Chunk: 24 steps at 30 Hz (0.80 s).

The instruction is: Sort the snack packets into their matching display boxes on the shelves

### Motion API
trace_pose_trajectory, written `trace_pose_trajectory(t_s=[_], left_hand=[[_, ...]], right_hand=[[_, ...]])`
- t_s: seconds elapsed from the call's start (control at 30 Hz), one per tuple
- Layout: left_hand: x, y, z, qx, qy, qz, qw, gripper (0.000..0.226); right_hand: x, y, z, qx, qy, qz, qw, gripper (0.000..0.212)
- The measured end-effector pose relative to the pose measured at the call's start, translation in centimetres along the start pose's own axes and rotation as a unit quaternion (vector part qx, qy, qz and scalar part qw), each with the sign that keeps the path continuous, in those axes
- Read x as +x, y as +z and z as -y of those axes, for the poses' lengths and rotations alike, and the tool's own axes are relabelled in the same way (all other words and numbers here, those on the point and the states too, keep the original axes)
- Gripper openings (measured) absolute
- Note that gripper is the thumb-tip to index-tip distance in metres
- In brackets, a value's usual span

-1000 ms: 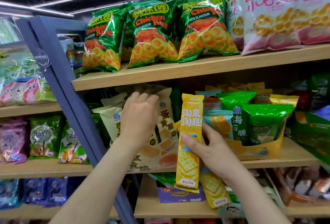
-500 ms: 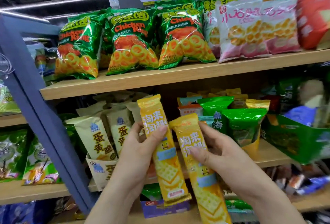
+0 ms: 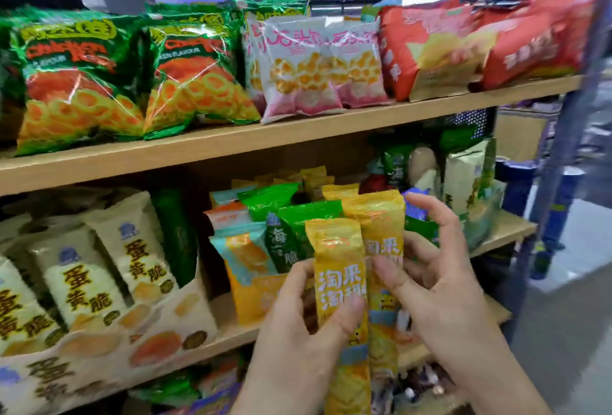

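Two long yellow cracker packets stand upright in front of the middle shelf. My left hand (image 3: pixel 298 325) grips the nearer yellow packet (image 3: pixel 337 269) with thumb across its front. My right hand (image 3: pixel 440 282) pinches the second yellow packet (image 3: pixel 381 226) just behind it, thumb on its front and fingers spread behind. Directly behind them sits an orange display box (image 3: pixel 251 298) holding green, teal and yellow packets. A cream display box (image 3: pixel 139 348) of cream packets (image 3: pixel 139 249) stands to the left.
The upper wooden shelf (image 3: pixel 231 143) carries green Chicken Ring bags (image 3: pixel 76 76), pink bags (image 3: pixel 311 67) and red bags (image 3: pixel 430 50). A blue upright post (image 3: pixel 569 136) ends the shelf at the right, with grey floor (image 3: pixel 569 315) beyond. More packets lie on the lower shelf.
The view has swung right along the shelves. Both hands have carried the yellow packets rightward and brought them close together, in front of the orange box.
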<state>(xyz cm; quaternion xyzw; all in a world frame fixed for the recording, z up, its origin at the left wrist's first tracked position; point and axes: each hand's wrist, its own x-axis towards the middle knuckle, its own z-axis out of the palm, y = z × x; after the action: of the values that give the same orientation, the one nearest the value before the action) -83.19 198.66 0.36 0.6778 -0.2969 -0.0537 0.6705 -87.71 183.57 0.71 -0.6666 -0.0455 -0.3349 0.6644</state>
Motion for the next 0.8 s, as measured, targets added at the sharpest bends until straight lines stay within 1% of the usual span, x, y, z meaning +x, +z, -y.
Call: trace_pose_trajectory(t_s=[0.07,0.13,0.2,0.27,0.3,0.33,0.37,0.4,0.5,0.6,0.63,0.7,0.73,0.8], left_hand=[[0.8,1.6,-0.1,0.026,0.005,0.003,1.000,0.042],[1.7,2.8,-0.4,0.063,0.015,-0.012,0.998,0.035],[2.6,3.4,-1.0,0.132,0.040,-0.051,0.989,0.028],[3.6,3.6,-1.6,0.240,0.059,-0.076,0.966,0.026],[4.2,3.6,-1.8,0.298,0.055,-0.076,0.950,0.026],[4.9,3.8,-1.8,0.346,0.042,-0.071,0.935,0.026],[5.6,4.1,-1.7,0.375,0.024,-0.066,0.924,0.027],[6.4,4.6,-1.6,0.383,0.004,-0.065,0.921,0.027],[8.7,6.4,-0.3,0.345,-0.040,-0.075,0.935,0.025],[9.8,7.8,1.2,0.292,-0.070,-0.096,0.949,0.029],[9.8,8.1,1.4,0.263,-0.088,-0.100,0.956,0.028],[9.0,8.2,0.9,0.226,-0.116,-0.110,0.961,0.027],[8.2,8.1,0.3,0.221,-0.115,-0.114,0.962,0.027],[6.1,7.8,-1.2,0.240,-0.085,-0.122,0.959,0.029]], right_hand=[[0.8,-1.8,-0.4,0.007,0.022,0.013,1.000,0.060],[1.9,-3.7,-0.6,0.014,0.037,0.034,0.999,0.061],[3.6,-6.1,-0.7,0.012,0.026,0.046,0.999,0.050],[5.9,-8.4,-0.8,0.020,0.016,0.047,0.999,0.033],[6.9,-9.5,-1.1,0.029,0.016,0.048,0.998,0.029],[8.0,-10.4,-1.3,0.035,0.017,0.055,0.998,0.029],[8.9,-11.1,-1.7,0.042,0.021,0.069,0.996,0.033],[9.8,-11.5,-2.1,0.055,0.031,0.086,0.994,0.038],[12.0,-11.8,-3.5,0.103,0.076,0.125,0.984,0.045],[13.4,-11.0,-4.6,0.108,0.084,0.194,0.971,0.053],[13.8,-10.7,-4.8,0.110,0.087,0.215,0.966,0.053],[14.6,-10.1,-5.0,0.120,0.100,0.253,0.955,0.045],[15.0,-9.6,-5.1,0.124,0.108,0.274,0.948,0.043],[15.7,-8.8,-5.1,0.126,0.120,0.308,0.935,0.043]])
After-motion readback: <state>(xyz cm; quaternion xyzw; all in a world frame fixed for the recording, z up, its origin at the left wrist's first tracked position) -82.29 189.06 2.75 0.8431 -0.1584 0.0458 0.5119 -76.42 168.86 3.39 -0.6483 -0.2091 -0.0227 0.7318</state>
